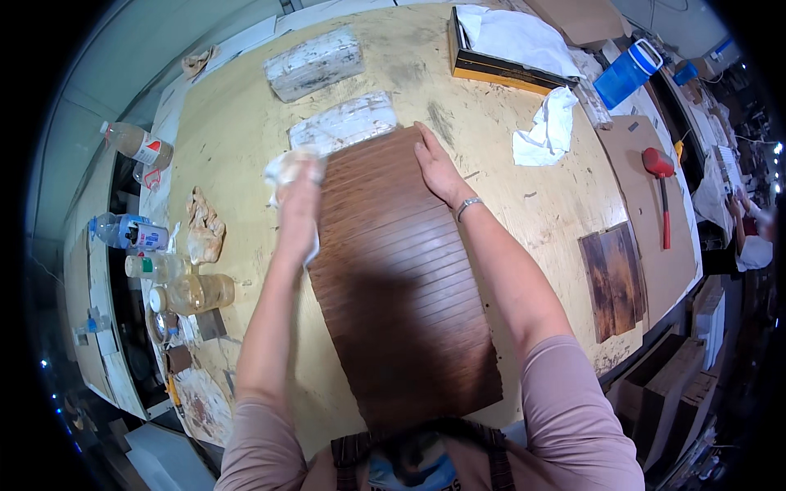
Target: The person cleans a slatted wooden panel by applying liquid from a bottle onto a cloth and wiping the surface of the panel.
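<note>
A brown wooden panel (401,245) with grooves across its width lies lengthwise before me on the worktable. My left hand (300,196), smeared by motion, is closed on a white cloth (288,168) at the panel's far left edge. Part of the cloth hangs down along that edge. At the far right corner my right hand (440,169) grips the panel's side, its thumb over the top face. Just beyond the far end sits a white, stained block (344,123); whether the panel rests on it I cannot tell. A shadow falls over the panel's near half.
Another stained block (315,64) stands farther back. Bottles (201,293) and a crumpled rag (205,225) line the left side. To the right are a cloth-filled box (512,74), a white cloth (546,127), a blue jug (626,75), a red mallet (661,192) and dark boards (610,282).
</note>
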Motion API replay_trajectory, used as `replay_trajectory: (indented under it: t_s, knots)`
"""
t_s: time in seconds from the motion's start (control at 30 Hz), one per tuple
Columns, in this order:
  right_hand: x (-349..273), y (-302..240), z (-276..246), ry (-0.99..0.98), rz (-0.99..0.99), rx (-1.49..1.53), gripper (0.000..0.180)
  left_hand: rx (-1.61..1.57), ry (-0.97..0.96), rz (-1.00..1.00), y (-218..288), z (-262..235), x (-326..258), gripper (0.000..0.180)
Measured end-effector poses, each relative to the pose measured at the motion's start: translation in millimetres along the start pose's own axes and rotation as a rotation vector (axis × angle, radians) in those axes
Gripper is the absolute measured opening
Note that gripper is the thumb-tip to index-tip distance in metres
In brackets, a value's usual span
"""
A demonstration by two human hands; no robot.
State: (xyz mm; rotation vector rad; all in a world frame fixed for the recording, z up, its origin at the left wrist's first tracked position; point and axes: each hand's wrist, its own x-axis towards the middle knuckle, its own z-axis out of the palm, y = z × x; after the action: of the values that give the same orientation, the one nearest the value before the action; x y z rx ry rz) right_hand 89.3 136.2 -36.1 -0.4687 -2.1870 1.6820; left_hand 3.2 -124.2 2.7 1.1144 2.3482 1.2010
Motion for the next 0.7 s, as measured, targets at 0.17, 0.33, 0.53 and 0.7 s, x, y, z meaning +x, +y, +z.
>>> replay_trajectory:
  t_s: [0.17,0.33,0.53,0.7]
  knots:
    - [4,5,0,0.029,0.011,-0.050,0.052,0.612,-0.287,-0.160,30,-9,34,0.042]
    - [3,-5,6,0.027,0.040,-0.092,0.051,0.488,-0.126,0.029,2,-13,23,0.039]
    - [3,-4,5,0.033,0.013,-0.072,0.051,0.548,-0.095,0.024,7,-14,49,0.036]
    - [1,-2,2,0.032,0.049,-0.036,0.051,0.533,-0.247,0.287,47,39,20,0.048]
